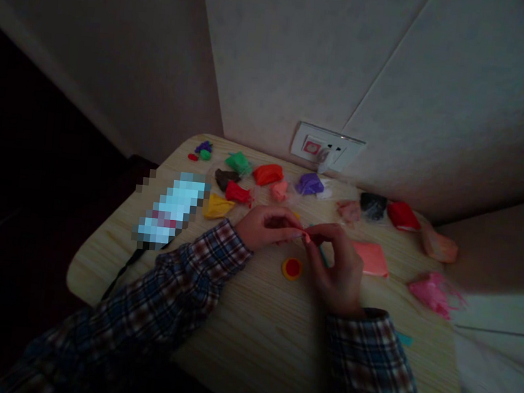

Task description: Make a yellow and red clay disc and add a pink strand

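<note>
Between the fingertips of both hands is a small piece of pinkish-orange modelling clay (307,238). My left hand (268,228) pinches it from the left, fingers closed. From the other side my right hand (336,268) grips it between thumb and forefinger. Just below them on the table lies a flat yellow clay disc with a red centre (292,268). A salmon-coloured packet of clay (370,259) sits behind my right hand, which partly covers it. Part of a thin teal stick (323,255) shows behind the right-hand fingers.
Clay packets line the back of the wooden table (249,331), among them purple (310,184), orange (268,174) and yellow (218,206). A lit, blurred-out phone (171,209) with a cable lies left. Pink clay (432,293) rests right. A wall socket (326,147) is behind.
</note>
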Available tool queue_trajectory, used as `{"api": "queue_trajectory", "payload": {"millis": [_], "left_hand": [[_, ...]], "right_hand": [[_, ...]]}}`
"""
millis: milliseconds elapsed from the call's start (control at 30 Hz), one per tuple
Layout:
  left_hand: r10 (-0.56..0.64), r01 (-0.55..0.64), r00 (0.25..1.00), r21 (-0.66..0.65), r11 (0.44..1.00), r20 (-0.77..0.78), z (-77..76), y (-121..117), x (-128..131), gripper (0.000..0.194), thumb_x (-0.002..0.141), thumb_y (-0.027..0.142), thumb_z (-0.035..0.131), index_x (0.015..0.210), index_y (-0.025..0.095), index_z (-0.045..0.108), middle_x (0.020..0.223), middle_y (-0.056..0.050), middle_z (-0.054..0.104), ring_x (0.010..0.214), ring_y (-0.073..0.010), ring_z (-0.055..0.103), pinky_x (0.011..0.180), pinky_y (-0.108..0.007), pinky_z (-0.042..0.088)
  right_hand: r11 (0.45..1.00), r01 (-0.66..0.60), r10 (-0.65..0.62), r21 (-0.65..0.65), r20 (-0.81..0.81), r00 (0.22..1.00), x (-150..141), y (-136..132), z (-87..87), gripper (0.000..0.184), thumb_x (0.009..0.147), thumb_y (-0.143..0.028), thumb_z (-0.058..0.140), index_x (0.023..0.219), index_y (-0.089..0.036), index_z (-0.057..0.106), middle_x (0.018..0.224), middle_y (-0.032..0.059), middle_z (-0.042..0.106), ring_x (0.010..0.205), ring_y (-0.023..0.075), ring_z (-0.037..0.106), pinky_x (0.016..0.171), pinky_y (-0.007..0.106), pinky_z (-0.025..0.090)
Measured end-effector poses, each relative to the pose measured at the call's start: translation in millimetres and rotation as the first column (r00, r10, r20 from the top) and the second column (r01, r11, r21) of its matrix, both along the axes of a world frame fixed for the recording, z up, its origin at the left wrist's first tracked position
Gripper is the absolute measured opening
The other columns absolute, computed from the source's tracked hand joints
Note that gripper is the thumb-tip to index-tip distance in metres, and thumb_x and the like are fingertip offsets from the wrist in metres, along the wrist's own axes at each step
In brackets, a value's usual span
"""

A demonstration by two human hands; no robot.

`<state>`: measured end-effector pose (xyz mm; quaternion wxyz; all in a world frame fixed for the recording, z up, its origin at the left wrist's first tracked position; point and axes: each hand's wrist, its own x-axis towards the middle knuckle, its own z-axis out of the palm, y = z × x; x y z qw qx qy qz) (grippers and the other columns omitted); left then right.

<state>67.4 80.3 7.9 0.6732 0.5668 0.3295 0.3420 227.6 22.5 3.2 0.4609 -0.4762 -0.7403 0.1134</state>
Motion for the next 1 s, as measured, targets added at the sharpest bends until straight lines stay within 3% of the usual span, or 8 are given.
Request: {"api": "queue_trajectory", "payload": {"millis": [200, 433, 1000], "left_hand": [[-0.009, 0.012, 0.999, 0.061, 0.998, -0.043, -1.0, 1.1, -1.3, 0.02, 0.068, 0.031, 0.071, 0.072, 0.012, 0.066, 0.058, 0.004, 0.057, 0.05, -0.0048, 0.048, 0.046, -0.017, 0.037], [0.004, -0.004, 0.998, 0.013, 1.0, -0.067, 1.8, 0.9, -1.2, 0.018, 0.065, 0.028, 0.071, 0.067, 0.012, 0.063, 0.055, 0.005, 0.056, 0.05, -0.0052, 0.049, 0.047, -0.016, 0.039], [0.014, -0.014, 1.0, -0.003, 1.0, -0.02, 1.1, -0.4, 0.4, 0.026, 0.064, 0.034, 0.075, 0.071, 0.013, 0.062, 0.058, 0.004, 0.057, 0.05, -0.0052, 0.049, 0.047, -0.017, 0.04]], "right_hand": [[1.0, -0.012, 0.012, -0.013, -0.006, 1.0, -0.7, -0.3, -1.2, 0.018, 0.086, -0.017, 0.057, 0.103, -0.021, 0.054, 0.083, 0.0013, 0.059, 0.071, 0.0137, 0.057, 0.062, 0.027, 0.049], [1.0, -0.014, 0.014, 0.015, 0.011, 1.0, -0.2, 1.1, -0.1, 0.009, 0.087, -0.015, 0.055, 0.093, -0.021, 0.057, 0.08, 0.0011, 0.06, 0.07, 0.0138, 0.056, 0.061, 0.026, 0.048], [0.999, 0.04, -0.04, -0.029, 0.01, 0.999, 0.3, 2.0, -1.5, 0.009, 0.089, -0.02, 0.054, 0.098, -0.02, 0.055, 0.083, 0.0022, 0.061, 0.071, 0.0143, 0.058, 0.063, 0.027, 0.049]]}}
